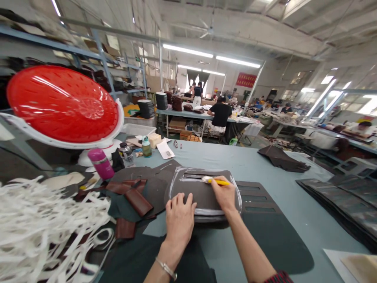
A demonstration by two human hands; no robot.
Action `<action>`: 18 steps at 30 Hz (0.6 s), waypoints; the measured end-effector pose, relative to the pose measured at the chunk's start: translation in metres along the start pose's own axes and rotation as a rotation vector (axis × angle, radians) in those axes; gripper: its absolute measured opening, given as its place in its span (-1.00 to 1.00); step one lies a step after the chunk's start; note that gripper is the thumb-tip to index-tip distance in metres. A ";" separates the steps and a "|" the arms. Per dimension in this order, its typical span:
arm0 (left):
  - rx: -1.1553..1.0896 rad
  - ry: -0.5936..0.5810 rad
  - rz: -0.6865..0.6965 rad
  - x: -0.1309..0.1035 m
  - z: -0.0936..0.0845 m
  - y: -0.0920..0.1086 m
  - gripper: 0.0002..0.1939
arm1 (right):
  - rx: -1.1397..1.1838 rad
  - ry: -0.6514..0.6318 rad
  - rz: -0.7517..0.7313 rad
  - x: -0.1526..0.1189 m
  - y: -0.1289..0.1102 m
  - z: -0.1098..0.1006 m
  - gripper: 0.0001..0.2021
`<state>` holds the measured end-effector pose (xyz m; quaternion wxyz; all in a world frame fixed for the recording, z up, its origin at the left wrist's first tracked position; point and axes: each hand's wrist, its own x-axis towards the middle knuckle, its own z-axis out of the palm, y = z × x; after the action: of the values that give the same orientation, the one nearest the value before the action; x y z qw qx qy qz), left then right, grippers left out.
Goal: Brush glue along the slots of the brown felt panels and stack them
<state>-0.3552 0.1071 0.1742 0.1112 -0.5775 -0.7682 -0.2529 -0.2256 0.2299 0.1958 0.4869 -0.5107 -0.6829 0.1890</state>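
Note:
In front of me lies a stack of dark, rounded panels (pixel 203 196) with a white smear along the top one's edges and beside its slots. My right hand (pixel 225 192) grips a yellow-handled brush (pixel 218 182), its white-coated tip touching the panel near the upper slot. Flat on the panel's lower left rests my left hand (pixel 180 216), fingers spread. A larger dark green sheet with slots (pixel 265 228) extends to the right of the stack. Brown leather pieces (pixel 138 198) lie to the left.
White strips (pixel 53 232) pile up at left, below a red fan-shaped appliance (pixel 64 104). A pink bottle (pixel 101 163) and a green bottle (pixel 146 146) stand at the table's back left. Dark sheets (pixel 332 204) are stacked at right. Other people (pixel 220 114) sit farther back.

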 end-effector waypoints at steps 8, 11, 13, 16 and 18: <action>0.026 0.002 0.036 0.000 0.008 0.000 -0.65 | 0.056 0.050 -0.128 0.012 -0.025 0.015 -0.81; 0.043 0.006 0.046 0.000 0.007 -0.002 -0.64 | 0.126 -0.160 -0.211 0.008 -0.041 0.055 -0.82; 0.038 0.011 0.040 -0.001 0.007 -0.002 -0.64 | 0.027 -0.145 -0.156 0.014 -0.029 0.053 -0.82; 0.033 0.022 0.027 -0.001 0.005 -0.001 -0.64 | -0.217 0.009 -0.003 0.030 0.006 0.010 -0.83; 0.038 0.022 0.023 0.001 0.002 0.002 -0.63 | -0.330 0.133 0.052 0.039 0.026 -0.025 -0.82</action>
<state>-0.3530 0.1090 0.1735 0.1336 -0.5812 -0.7650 -0.2432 -0.1906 0.2686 0.2059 0.4356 -0.6127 -0.6574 0.0525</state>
